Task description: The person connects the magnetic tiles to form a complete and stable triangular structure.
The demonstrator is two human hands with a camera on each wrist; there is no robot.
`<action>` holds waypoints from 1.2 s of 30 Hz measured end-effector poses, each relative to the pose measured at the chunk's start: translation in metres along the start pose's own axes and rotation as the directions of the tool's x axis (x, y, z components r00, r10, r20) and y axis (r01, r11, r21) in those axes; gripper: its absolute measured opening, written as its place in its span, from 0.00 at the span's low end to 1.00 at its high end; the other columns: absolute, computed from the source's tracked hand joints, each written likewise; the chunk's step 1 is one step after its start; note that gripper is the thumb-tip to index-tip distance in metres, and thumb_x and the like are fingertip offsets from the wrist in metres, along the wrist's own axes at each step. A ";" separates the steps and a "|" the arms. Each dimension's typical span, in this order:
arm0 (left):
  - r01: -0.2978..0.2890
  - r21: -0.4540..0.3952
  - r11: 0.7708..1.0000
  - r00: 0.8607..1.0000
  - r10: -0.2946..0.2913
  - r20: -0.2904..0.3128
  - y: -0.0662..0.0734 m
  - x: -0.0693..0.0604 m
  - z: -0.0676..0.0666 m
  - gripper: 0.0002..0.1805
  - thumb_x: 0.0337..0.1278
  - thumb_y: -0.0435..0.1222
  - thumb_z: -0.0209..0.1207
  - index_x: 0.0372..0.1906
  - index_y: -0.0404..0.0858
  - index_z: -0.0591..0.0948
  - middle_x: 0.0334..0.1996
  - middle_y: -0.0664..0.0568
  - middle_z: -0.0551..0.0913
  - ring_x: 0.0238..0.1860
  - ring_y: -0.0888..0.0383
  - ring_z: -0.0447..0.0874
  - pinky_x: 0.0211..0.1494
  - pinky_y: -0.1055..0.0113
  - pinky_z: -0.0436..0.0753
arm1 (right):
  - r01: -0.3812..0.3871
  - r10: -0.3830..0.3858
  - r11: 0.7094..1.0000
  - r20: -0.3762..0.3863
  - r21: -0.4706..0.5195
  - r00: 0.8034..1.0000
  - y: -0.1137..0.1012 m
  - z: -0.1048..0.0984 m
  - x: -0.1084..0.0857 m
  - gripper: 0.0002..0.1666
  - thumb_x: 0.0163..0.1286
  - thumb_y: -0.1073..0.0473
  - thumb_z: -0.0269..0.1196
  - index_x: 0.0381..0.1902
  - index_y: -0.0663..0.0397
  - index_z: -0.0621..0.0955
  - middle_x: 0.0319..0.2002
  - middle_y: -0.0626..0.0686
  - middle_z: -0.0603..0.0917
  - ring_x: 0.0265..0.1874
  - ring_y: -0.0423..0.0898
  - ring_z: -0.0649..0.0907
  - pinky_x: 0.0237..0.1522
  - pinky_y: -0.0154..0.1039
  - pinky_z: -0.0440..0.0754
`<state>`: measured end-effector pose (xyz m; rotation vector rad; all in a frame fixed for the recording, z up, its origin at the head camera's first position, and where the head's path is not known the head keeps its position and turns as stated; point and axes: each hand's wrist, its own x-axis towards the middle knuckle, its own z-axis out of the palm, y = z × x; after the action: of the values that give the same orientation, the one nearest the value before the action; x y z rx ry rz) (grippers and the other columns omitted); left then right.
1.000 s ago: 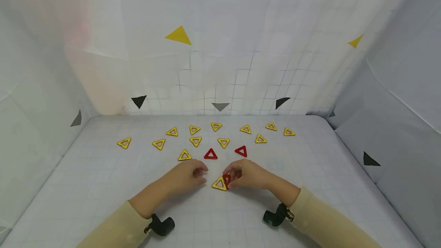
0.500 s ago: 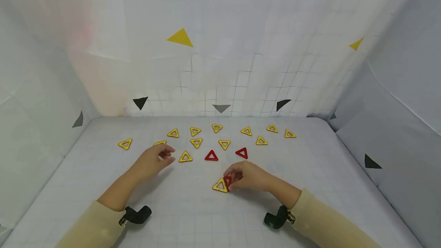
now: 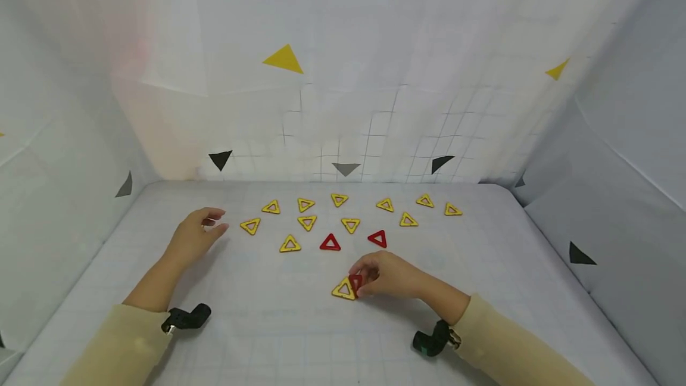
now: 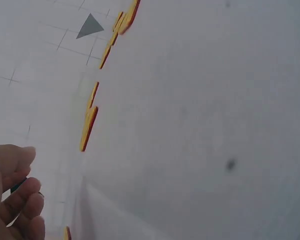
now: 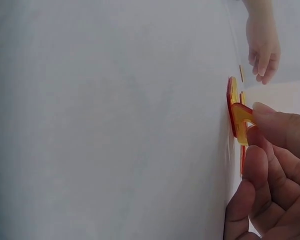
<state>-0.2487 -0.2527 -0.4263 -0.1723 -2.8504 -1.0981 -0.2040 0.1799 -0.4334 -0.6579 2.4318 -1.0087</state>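
Note:
My right hand (image 3: 388, 276) pinches a triangular tile with a hollow middle, between thumb and fingers. Its red face (image 3: 356, 282) shows in the head view; in the right wrist view its other side (image 5: 239, 120) looks yellow. This tile stands tilted up at the right edge of a flat yellow triangle tile (image 3: 343, 289) on the table, seemingly touching it. Far to the left, my left hand (image 3: 193, 236) hovers with loosely bent fingers and nothing visible between them. In the left wrist view, the edge of a yellow tile (image 4: 67, 233) shows below the left hand (image 4: 15, 195).
Several yellow triangle tiles (image 3: 307, 223) lie scattered across the back of the white table (image 3: 268, 338). Two red ones, a middle tile (image 3: 330, 242) and one farther right (image 3: 378, 239), lie beyond the right hand. White cloth walls (image 3: 343, 118) enclose the back and sides.
My left hand has moved from beside the joined tiles to the far left, now covering the leftmost yellow tile in the head view. The right hand and its tile have stayed in place.

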 end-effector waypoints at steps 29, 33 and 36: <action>0.133 0.030 0.991 0.991 -0.133 -0.005 -0.060 0.022 -0.024 0.29 0.68 0.41 0.60 0.63 0.23 0.73 0.59 0.23 0.72 0.58 0.30 0.70 0.59 0.39 0.69 | -0.013 0.013 0.999 0.013 0.032 1.000 0.004 0.001 0.000 0.19 0.58 0.56 0.76 0.47 0.42 0.85 0.30 0.43 0.83 0.31 0.44 0.81 0.34 0.37 0.80; 0.119 0.038 0.992 0.993 -0.119 -0.007 -0.061 0.021 -0.023 0.28 0.67 0.39 0.61 0.63 0.22 0.73 0.59 0.23 0.73 0.59 0.30 0.71 0.60 0.39 0.70 | -0.013 0.013 1.000 0.011 0.026 1.000 0.003 0.000 0.000 0.19 0.58 0.56 0.76 0.47 0.41 0.85 0.30 0.43 0.83 0.31 0.44 0.81 0.34 0.37 0.80; 0.131 0.046 0.990 0.991 -0.131 0.002 -0.061 0.021 -0.022 0.28 0.68 0.40 0.61 0.62 0.22 0.73 0.57 0.25 0.75 0.57 0.31 0.72 0.59 0.40 0.71 | -0.012 0.012 1.000 0.014 0.026 1.000 0.002 -0.001 -0.001 0.19 0.58 0.56 0.76 0.47 0.41 0.85 0.30 0.43 0.83 0.32 0.44 0.81 0.35 0.37 0.80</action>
<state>-0.2769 -0.3107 -0.4475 0.0154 -2.9251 -1.0536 -0.2044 0.1822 -0.4346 -0.6388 2.4038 -1.0262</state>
